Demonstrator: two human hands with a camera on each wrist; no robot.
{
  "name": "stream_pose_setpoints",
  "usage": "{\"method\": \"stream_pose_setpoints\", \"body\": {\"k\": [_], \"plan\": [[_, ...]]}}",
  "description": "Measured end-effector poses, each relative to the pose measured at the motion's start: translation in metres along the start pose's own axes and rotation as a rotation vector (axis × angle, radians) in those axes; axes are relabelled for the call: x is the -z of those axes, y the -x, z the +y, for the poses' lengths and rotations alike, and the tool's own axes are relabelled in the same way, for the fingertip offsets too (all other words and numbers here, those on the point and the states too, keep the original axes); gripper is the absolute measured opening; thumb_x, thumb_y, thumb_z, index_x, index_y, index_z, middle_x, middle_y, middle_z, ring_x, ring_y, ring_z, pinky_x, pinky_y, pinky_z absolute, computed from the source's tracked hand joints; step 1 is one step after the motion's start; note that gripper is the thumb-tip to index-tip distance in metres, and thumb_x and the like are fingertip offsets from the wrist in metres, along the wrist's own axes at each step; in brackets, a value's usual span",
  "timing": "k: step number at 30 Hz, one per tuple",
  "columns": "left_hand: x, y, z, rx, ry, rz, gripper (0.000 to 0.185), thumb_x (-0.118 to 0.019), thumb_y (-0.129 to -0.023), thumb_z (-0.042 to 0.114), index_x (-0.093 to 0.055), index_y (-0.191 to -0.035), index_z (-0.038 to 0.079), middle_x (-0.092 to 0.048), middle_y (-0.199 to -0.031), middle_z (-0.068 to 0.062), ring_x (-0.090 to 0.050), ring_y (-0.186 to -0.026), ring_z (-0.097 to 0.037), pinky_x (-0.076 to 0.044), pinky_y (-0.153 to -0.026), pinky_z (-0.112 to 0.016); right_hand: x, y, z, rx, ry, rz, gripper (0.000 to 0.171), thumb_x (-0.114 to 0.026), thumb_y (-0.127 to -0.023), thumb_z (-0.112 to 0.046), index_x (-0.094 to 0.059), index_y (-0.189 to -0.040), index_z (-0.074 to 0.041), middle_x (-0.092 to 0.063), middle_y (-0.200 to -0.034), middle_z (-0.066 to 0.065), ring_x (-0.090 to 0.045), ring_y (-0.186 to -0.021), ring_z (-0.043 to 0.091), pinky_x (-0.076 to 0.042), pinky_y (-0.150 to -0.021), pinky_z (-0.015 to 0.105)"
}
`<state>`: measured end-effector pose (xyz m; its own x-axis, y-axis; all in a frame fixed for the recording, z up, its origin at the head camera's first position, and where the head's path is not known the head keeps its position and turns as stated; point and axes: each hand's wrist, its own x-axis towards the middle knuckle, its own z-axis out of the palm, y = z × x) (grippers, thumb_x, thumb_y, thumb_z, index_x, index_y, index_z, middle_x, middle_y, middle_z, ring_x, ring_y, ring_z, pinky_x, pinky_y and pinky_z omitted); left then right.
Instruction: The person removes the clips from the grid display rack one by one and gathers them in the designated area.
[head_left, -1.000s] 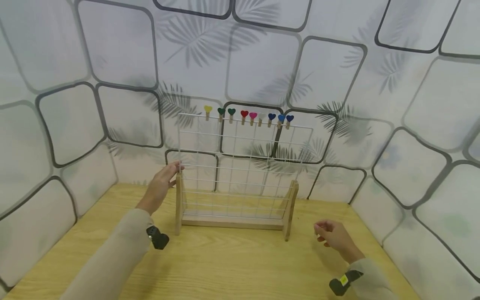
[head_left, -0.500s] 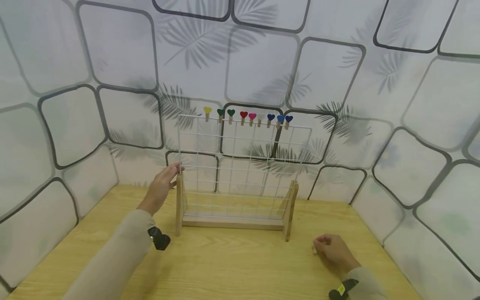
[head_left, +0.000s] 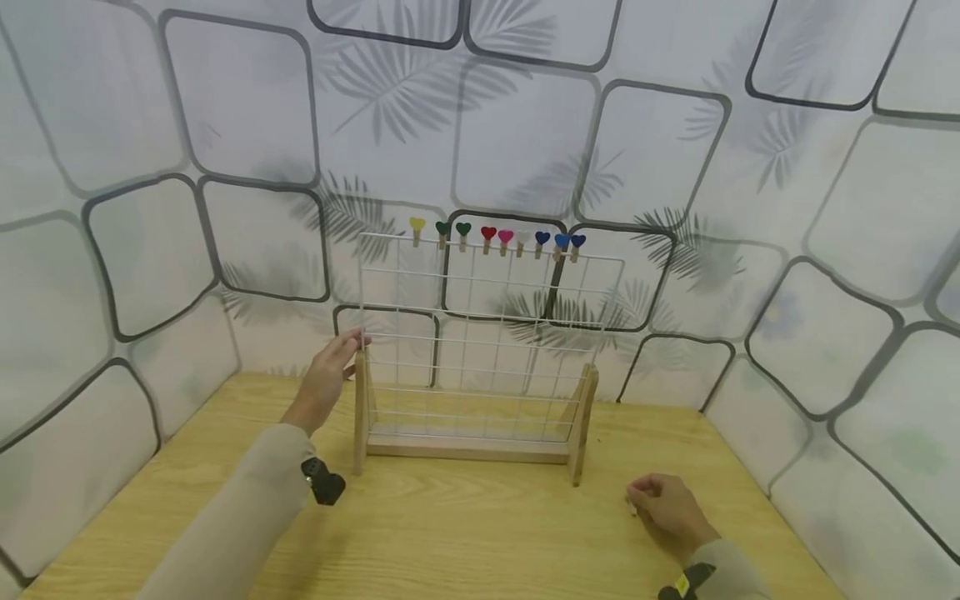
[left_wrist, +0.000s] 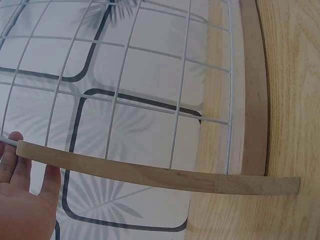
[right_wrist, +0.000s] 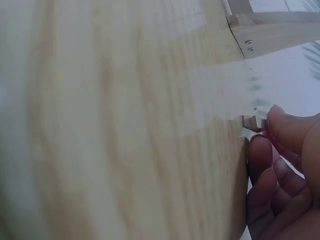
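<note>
A white wire grid rack point(head_left: 487, 340) on a wooden stand point(head_left: 465, 452) stands upright on the table. My left hand point(head_left: 328, 371) holds the rack's left edge, just above the top of the left wooden post point(left_wrist: 135, 175). Low over the table at the right, my right hand point(head_left: 672, 507) pinches a small wooden clothespin point(right_wrist: 251, 123) between thumb and forefinger. The clothespin's wooden end points away from the fingers, near or on the tabletop; its other end is mostly covered by them. Along the rack's top wire sit several clothespins with coloured hearts, among them a yellow one point(head_left: 417, 229) and a red one point(head_left: 488, 238).
The light wooden table point(head_left: 450, 533) meets a patterned wall covering point(head_left: 525, 142) behind the rack and at both sides. The stand's right post point(head_left: 582, 425) lies between the rack and my right hand.
My right hand has lowered toward the tabletop with the clothespin in its fingers, then stayed nearly still. The left hand keeps its place at the rack's edge.
</note>
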<state>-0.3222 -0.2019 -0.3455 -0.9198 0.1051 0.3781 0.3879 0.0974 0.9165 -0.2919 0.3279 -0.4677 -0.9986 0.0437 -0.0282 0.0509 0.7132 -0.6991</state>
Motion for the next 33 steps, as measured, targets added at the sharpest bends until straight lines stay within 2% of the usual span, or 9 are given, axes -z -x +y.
{"method": "stream_pose_setpoints", "body": {"k": [4,8,13,17,25,33], "plan": [[0.000,-0.001,0.000,-0.001,-0.015,0.005,0.055,-0.027,-0.108,0.032,-0.024,-0.151,-0.004,-0.035,-0.148,-0.025,-0.024,-0.141,-0.035,-0.023,-0.113,-0.052,0.003,0.000,0.000,0.010,-0.004,0.008,0.017,-0.064,-0.094,-0.018,-0.068,-0.097,-0.002,-0.064,-0.079,0.001,-0.057,-0.072,0.018,-0.047,-0.063,0.031],[-0.001,-0.002,0.000,-0.006,-0.024,0.007,0.057,-0.028,-0.108,0.035,-0.025,-0.150,-0.003,-0.035,-0.148,-0.024,-0.025,-0.141,-0.034,-0.024,-0.113,-0.052,0.009,0.000,-0.003,0.013,-0.019,0.015,0.023,-0.061,-0.096,-0.020,-0.065,-0.104,0.001,-0.064,-0.086,0.004,-0.059,-0.077,0.019,-0.050,-0.069,0.034],[-0.001,-0.001,-0.001,-0.004,-0.020,0.006,0.056,-0.028,-0.108,0.033,-0.025,-0.150,-0.005,-0.036,-0.147,-0.024,-0.025,-0.141,-0.035,-0.025,-0.113,-0.051,0.019,0.001,-0.014,0.033,-0.142,0.016,0.038,-0.055,-0.100,-0.023,-0.056,-0.119,0.010,-0.066,-0.099,0.016,-0.064,-0.080,0.022,-0.055,-0.068,0.036],[-0.001,0.000,0.000,-0.006,-0.011,0.013,0.055,-0.027,-0.109,0.030,-0.024,-0.150,-0.006,-0.034,-0.147,-0.027,-0.024,-0.141,-0.035,-0.024,-0.113,-0.051,0.028,-0.001,-0.033,0.058,-0.271,0.027,0.045,-0.054,-0.102,-0.028,-0.053,-0.123,0.012,-0.064,-0.110,0.023,-0.065,-0.080,0.022,-0.055,-0.064,0.035],[-0.001,0.001,0.001,-0.004,-0.015,0.021,0.054,-0.026,-0.109,0.028,-0.023,-0.150,-0.007,-0.034,-0.147,-0.028,-0.024,-0.141,-0.036,-0.024,-0.113,-0.051,0.051,-0.009,-0.083,0.127,-0.445,-0.014,0.041,-0.043,-0.106,-0.026,-0.054,-0.122,0.010,-0.066,-0.101,0.005,-0.064,-0.076,0.015,-0.052,-0.062,0.029],[-0.003,0.001,0.002,0.005,-0.025,0.032,0.053,-0.026,-0.109,0.027,-0.024,-0.149,-0.007,-0.035,-0.146,-0.028,-0.025,-0.141,-0.035,-0.024,-0.114,-0.050,0.062,-0.012,-0.126,0.214,-0.488,-0.014,0.044,-0.041,-0.106,-0.029,-0.054,-0.121,0.010,-0.065,-0.103,0.009,-0.064,-0.076,0.014,-0.052,-0.063,0.029]]}}
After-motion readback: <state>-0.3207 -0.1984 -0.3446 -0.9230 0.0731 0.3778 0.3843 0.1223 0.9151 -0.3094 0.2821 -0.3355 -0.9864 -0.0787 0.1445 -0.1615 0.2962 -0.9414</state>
